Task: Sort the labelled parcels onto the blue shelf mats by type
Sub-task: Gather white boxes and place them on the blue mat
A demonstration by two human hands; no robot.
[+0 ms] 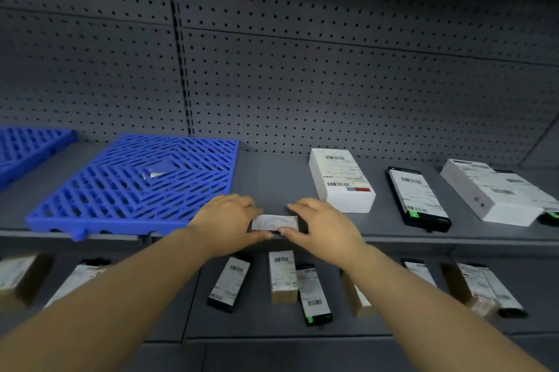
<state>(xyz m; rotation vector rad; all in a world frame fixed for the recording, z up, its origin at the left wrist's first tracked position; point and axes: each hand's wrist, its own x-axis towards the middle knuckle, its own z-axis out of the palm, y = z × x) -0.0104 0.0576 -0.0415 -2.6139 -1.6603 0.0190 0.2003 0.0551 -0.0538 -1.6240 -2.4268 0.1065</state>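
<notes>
Head view: both hands (230, 220) (320, 226) grip a small labelled parcel (274, 223) at the shelf edge (90, 235), beside the blue mat (136, 184).

Upper shelf (272, 172): bare grey strip between blue mat (136, 181) and white box (341, 181), partly occupied at the front edge by both hands holding a small parcel (274, 223). Right of the white box, a black parcel (419, 199) leaves narrow gaps either side. Mat surface unobstructed
</notes>
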